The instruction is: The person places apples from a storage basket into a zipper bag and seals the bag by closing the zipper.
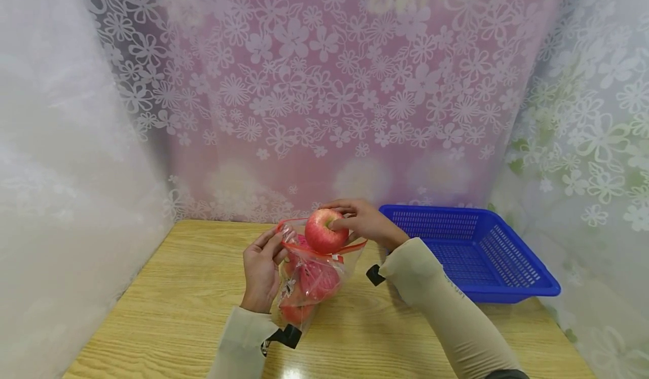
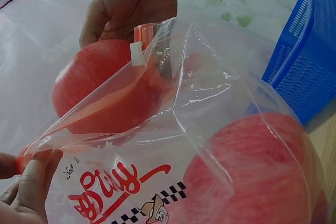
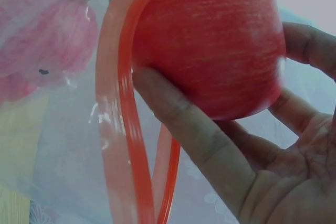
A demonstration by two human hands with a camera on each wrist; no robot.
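Apple being held at the mouth of the clear zip bag, level with the orange zip strip and not yet down inside. Being gripped by the right hand, fingers curled round the far and right sides of the fruit, thumb bearing on the near side; in the right wrist view, apple sitting against fingers and the front of the palm, with the orange strip looping just left of the fingers. Showing in the left wrist view as apple behind the raised bag wall, right hand closed over its top.

Bag mouth being held apart by the left hand, left of the apple, fingers pinching the near-left edge of the rim; pinching fingers seen at the rim corner in the left wrist view, just below and left of the apple. Bag standing upright on the wooden table, directly under the apple, already carrying more red apples; red printed lettering and a chequered band showing on the wall.

Blue plastic basket resting on the table well to the right of the apple, beyond the right forearm. Flowered lace curtain hanging behind the apple.
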